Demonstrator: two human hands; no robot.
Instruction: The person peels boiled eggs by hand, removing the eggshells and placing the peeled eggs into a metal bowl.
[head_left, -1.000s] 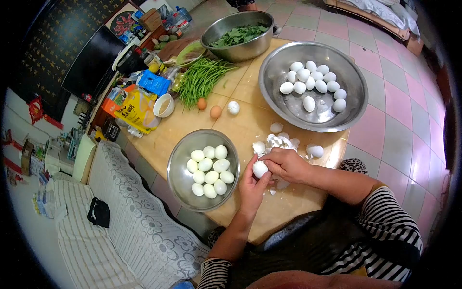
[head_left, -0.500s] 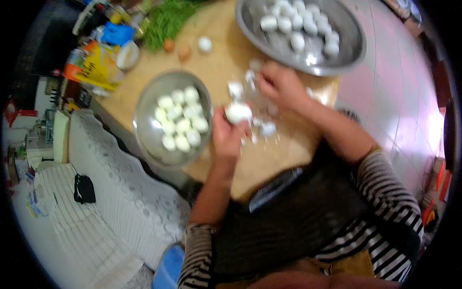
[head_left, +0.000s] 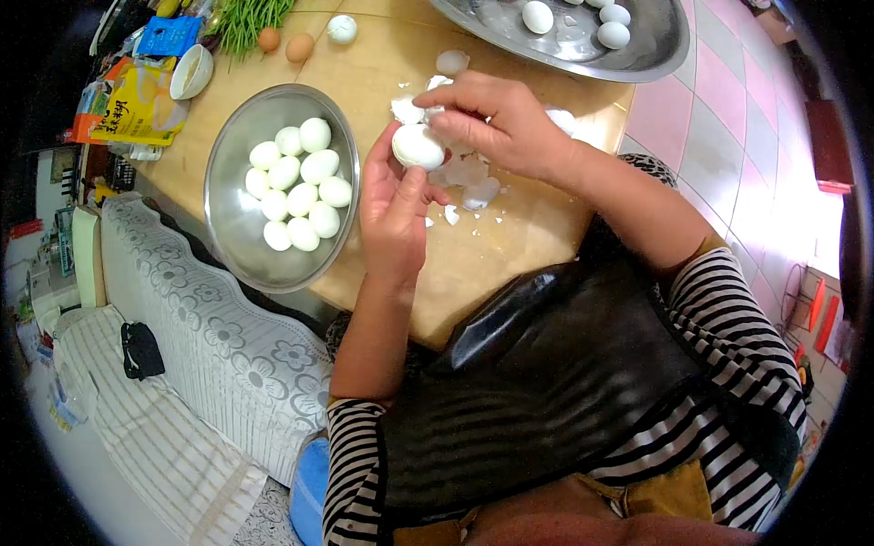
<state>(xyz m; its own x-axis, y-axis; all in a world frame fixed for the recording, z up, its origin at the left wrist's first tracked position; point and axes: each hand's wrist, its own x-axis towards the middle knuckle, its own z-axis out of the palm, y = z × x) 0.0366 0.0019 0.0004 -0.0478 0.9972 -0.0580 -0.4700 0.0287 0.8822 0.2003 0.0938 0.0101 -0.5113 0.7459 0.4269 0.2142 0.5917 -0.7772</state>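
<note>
On the tabletop (head_left: 528, 250), the wide basin (head_left: 592, 71) of unpeeled eggs (head_left: 538, 17) lies beyond and right of the steel bowl (head_left: 234, 214), which holds peeled eggs (head_left: 302, 199); right of this bowl, the left hand (head_left: 396, 209) has fingers clasping a white egg (head_left: 419, 148), the right hand (head_left: 514, 127) bends its fingers there, grip unclear, near shell pieces (head_left: 480, 193)

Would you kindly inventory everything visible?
Table: one, tan, centre
Small bowl: one, silver, left
Peeled eggs: twelve, white, inside
Large bowl: one, silver, top
Other eggs: several, white, inside
Brown eggs: two, top
White egg: one, beside them
Held egg: one, white, centre
Shell bits: many, white, table
Greens: bunch, top
Packets: several, yellow, blue, left
Cup: one, white, left
Sofa: one, white, left
Tiles: many, pink/grey, right
Apron: one, black, bottom
Left hand, right hand: bare, centre
</note>
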